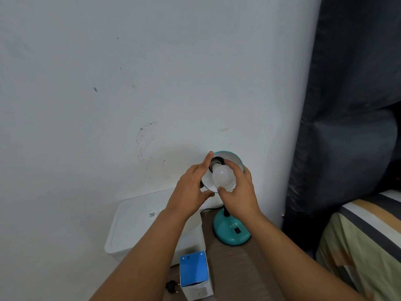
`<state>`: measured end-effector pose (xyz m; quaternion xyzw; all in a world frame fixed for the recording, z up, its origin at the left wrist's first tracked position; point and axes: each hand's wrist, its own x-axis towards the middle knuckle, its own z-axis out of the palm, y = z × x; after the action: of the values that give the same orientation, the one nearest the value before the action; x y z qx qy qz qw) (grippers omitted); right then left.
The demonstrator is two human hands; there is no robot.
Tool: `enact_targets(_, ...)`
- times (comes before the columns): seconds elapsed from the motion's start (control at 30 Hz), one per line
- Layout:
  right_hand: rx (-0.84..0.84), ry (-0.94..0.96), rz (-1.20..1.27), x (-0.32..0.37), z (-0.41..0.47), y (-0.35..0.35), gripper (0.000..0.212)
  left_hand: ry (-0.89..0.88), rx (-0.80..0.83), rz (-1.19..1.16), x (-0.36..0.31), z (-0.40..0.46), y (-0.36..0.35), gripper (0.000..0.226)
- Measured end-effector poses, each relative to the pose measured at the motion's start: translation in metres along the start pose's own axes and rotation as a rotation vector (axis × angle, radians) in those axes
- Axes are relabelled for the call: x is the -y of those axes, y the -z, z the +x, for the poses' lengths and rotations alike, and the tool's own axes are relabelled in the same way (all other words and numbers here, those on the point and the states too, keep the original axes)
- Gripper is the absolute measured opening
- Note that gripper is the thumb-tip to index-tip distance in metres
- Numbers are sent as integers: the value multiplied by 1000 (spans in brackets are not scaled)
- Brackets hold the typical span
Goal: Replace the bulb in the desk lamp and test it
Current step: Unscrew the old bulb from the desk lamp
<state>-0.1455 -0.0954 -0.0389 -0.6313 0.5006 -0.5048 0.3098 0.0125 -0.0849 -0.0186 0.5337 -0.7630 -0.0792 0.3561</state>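
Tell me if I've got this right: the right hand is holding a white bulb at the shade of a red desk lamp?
Not quite: the desk lamp is teal, not red, as the head view shows. The rest holds: the right hand grips the white bulb at the shade.

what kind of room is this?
Probably a bedroom: a striped bed at right, a dark curtain beside the white wall, and a teal desk lamp on a small wooden table.

The teal lamp base (231, 230) bears the letters "ATN"; print on the white container's label (152, 214) is unreadable
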Motion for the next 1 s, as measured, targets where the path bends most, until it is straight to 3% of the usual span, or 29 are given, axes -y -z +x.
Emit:
enact_targets(0.1, -28, -63, -19, 0, 1, -1, 86, 5, -7, 7, -2, 0, 0, 99)
enact_targets(0.27, -32, -26, -172, -2, 2, 1, 64, 13, 11, 6, -1, 0, 1, 106)
enact_targets(0.57, -2, -41, -52, -2, 1, 1, 82, 21, 1, 5, -1, 0, -1, 104)
enact_targets(0.73, -21, -25, -135, -2, -4, 1, 62, 23, 10, 25, -2, 0, 0, 105)
enact_targets(0.83, -24, 44, -228, 0, -7, 5, 65, 23, 13, 14, -1, 0, 0, 105)
enact_targets(1.0, -8, 36, -165, -1, -9, 13, 69, 42, 28, 38, -3, 0, 0, 108)
